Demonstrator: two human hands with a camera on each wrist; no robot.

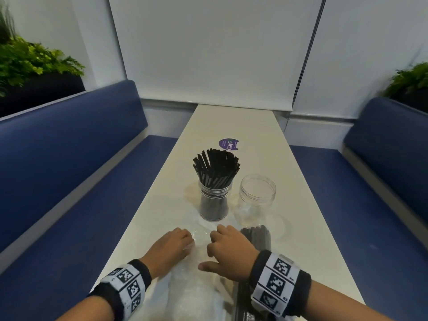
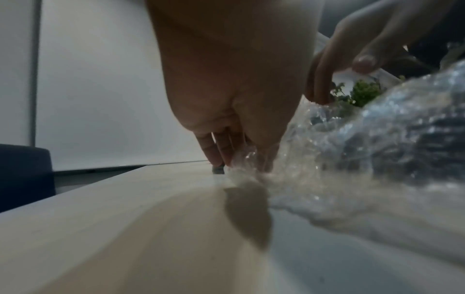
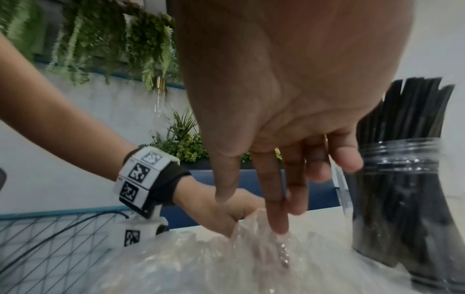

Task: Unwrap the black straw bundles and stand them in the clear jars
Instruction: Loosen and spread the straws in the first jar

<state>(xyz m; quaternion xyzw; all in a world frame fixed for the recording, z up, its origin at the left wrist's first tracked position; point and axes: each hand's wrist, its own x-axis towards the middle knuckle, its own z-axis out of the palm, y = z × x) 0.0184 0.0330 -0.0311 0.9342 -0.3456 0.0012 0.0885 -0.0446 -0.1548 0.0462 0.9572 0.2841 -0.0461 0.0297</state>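
Note:
A clear jar point(image 1: 214, 200) point(image 3: 402, 199) packed with black straws stands mid-table. To its right is an empty clear jar point(image 1: 257, 196). Crumpled clear plastic wrap point(image 1: 192, 288) point(image 2: 365, 149) point(image 3: 226, 264) lies on the table between my hands. My left hand point(image 1: 187, 239) point(image 2: 239, 159) point(image 3: 226, 214) pinches its far end. My right hand point(image 1: 208, 251) point(image 3: 276, 208) point(image 2: 347, 65) points its fairly straight fingers down, and a fingertip touches the wrap. A wrapped bundle of black straws point(image 1: 259, 237) lies flat under my right wrist, partly hidden.
The narrow white table point(image 1: 231, 121) runs away from me between two blue benches point(image 1: 69, 158) point(image 1: 382, 170). A purple sticker point(image 1: 228, 144) lies beyond the jars. Green plants point(image 1: 30, 59) sit behind both benches.

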